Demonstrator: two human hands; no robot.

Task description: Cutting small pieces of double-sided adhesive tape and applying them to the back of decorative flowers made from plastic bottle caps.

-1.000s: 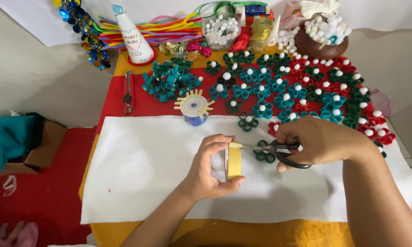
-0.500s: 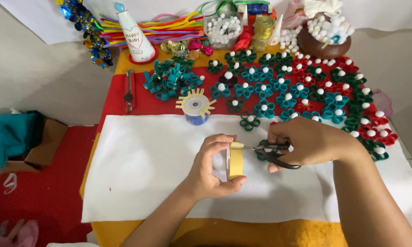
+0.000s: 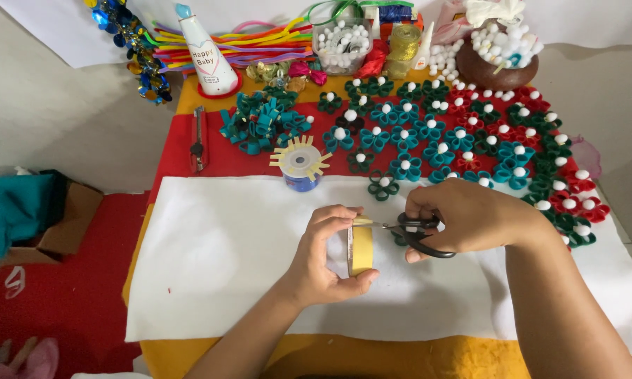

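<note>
My left hand grips the yellow tape roll upright over the white sheet, my right hand closes black scissors on its pulled end, uncut yet, while many finished paper flowers lie beyond

1. Both hands, the left hand and the right hand, are bare: no gloves, rings or bracelets show.
2. Both forearms are uncovered from the wrists to the lower frame edge; no sleeve is in view.
3. No watch or band sits on either wrist.
4. Fingernails look short and unpainted, though small in view.
</note>
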